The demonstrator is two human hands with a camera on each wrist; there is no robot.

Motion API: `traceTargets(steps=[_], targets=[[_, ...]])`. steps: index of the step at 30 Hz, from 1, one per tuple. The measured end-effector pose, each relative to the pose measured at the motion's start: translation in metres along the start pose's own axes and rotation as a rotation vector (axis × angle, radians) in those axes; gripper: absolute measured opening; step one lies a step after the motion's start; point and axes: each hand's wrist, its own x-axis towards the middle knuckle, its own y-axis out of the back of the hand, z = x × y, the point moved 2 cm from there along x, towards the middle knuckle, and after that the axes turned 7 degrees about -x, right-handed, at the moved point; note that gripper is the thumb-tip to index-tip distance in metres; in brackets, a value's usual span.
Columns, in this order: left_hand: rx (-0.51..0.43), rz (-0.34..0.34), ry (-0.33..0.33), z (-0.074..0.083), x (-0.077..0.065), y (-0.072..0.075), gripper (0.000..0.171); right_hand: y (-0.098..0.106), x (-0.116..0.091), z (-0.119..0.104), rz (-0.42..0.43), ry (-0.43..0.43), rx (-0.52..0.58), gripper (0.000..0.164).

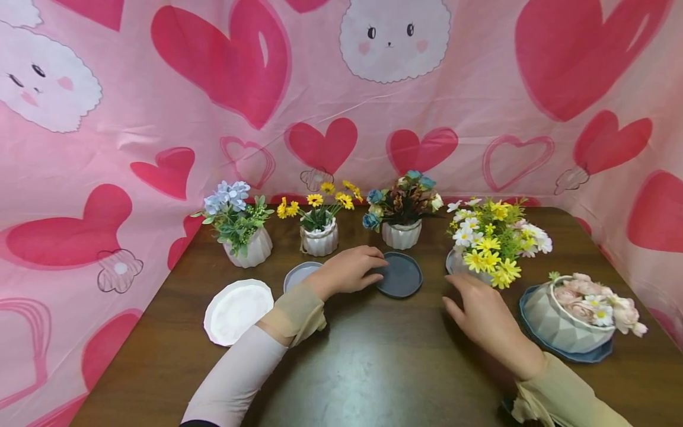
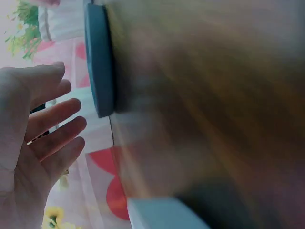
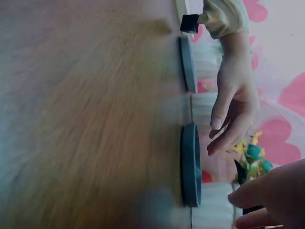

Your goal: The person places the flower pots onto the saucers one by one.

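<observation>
My left hand (image 1: 352,270) hovers at the left edge of a dark grey round saucer (image 1: 400,276). Its fingers are loosely spread and hold nothing; the left wrist view shows the same saucer (image 2: 99,62) beyond the fingertips. My right hand (image 1: 485,317) is in front of a pot of yellow and white flowers (image 1: 488,240), which stands on a light grey saucer (image 1: 451,261). The right fingers are relaxed with nothing between them, and the pot is partly hidden behind them. Whether they touch it, I cannot tell.
Along the back stand white pots with blue hydrangeas (image 1: 248,246), yellow daisies (image 1: 320,237) and blue-brown flowers (image 1: 402,233). A white plate (image 1: 237,311) and a grey-blue saucer (image 1: 299,274) lie at left. At right, a faceted pot (image 1: 568,314) of pink flowers sits on a blue plate (image 1: 592,357).
</observation>
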Motion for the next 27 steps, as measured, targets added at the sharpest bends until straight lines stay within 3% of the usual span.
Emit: traceTargets(steps=[11, 17, 27], targets=[[0.045, -0.079, -0.047, 0.005, -0.028, -0.009, 0.035, -0.026, 0.032, -0.015, 0.037, 0.009, 0.098, 0.065], [0.064, -0.106, -0.058, 0.007, -0.037, -0.012, 0.037, -0.032, 0.054, -0.019, -0.003, -0.028, 0.126, 0.071], [0.025, -0.131, -0.088, 0.015, -0.053, -0.007, 0.035, -0.039, 0.084, -0.014, -0.09, -0.151, 0.283, 0.085]])
